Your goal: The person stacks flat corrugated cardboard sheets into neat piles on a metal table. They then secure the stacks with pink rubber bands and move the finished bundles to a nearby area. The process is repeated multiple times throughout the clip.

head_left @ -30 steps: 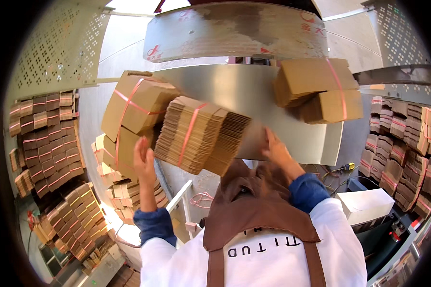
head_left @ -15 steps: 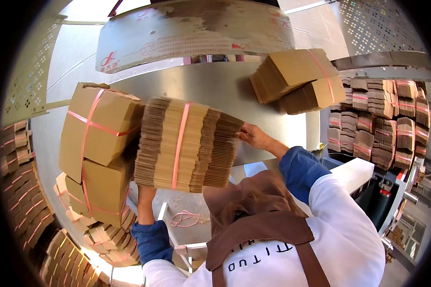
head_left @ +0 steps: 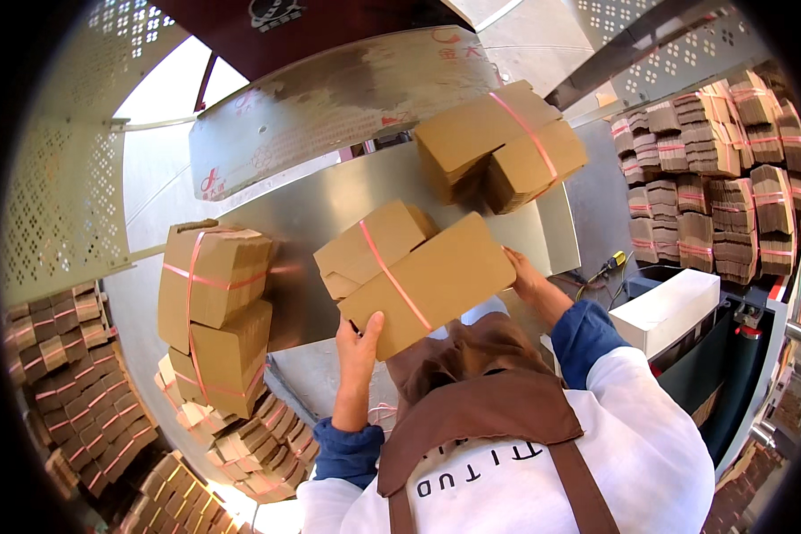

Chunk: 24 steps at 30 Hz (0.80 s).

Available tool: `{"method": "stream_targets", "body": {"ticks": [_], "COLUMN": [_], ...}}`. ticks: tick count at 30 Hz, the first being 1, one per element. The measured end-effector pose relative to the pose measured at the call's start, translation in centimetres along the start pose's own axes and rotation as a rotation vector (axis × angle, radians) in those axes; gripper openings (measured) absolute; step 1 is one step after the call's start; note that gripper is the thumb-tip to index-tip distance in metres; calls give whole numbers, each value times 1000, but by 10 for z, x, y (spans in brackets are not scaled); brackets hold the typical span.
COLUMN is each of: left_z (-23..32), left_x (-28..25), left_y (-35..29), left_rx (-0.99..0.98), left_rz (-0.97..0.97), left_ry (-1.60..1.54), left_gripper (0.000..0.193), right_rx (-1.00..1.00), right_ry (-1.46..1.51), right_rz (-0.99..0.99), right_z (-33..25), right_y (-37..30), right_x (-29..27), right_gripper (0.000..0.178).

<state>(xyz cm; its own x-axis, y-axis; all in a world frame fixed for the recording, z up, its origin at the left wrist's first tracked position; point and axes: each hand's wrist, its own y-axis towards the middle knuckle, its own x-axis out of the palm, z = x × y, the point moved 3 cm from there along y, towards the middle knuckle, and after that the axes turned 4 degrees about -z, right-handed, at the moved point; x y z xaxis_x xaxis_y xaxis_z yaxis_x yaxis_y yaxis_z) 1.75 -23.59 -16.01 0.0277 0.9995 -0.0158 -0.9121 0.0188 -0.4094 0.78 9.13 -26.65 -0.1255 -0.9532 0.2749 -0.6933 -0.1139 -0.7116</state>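
Observation:
Between my hands is a bundle of flat folded cardboard [head_left: 449, 276], tied with a pink strap and lying with its broad brown faces up. My left hand [head_left: 359, 347] grips its near left edge, thumb on top. At the right end of the bundle, my right hand [head_left: 532, 283] has its fingers closed round the edge, partly hidden under it. Another strapped cardboard bundle [head_left: 500, 147] rests farther back on the metal table [head_left: 325, 191]. To the left, a third bundle [head_left: 215, 294] with crossed pink straps sits at the table's end.
Stacks of strapped cardboard stand at the right [head_left: 716, 178] and left [head_left: 89, 400]. A long white box [head_left: 667, 307] lies on the machine frame at my right. Behind the table is a worn metal panel [head_left: 329, 107]; perforated panels [head_left: 71, 178] flank the space.
The bundle in my hands has turned from showing its layered edges to showing its broad faces. My left hand has come from beneath it onto its near edge. The whole view has shifted.

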Motion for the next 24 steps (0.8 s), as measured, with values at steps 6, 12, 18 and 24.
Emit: {"method": "stream_targets", "body": {"ticks": [6,12,18,24], "left_z": [5,-2,-7,24], "left_x": [44,67,72,76], "left_y": [30,39,41,64], "left_rx": [-31,-38,-20,17], "left_rz": [131,298,342,262], "left_ry": [-43,-113,-145,105], "left_gripper": [48,50,50,53], "right_rx": [24,-261,-535,-342], "right_ry": [108,25,-409,-476], "right_rz": [-133,342,224,-80], "right_z": [-10,-40,-212,-222], "right_y": [46,54,41,43], "right_x": [-42,-142,-126,-125], "right_gripper": [40,45,70,81]}}
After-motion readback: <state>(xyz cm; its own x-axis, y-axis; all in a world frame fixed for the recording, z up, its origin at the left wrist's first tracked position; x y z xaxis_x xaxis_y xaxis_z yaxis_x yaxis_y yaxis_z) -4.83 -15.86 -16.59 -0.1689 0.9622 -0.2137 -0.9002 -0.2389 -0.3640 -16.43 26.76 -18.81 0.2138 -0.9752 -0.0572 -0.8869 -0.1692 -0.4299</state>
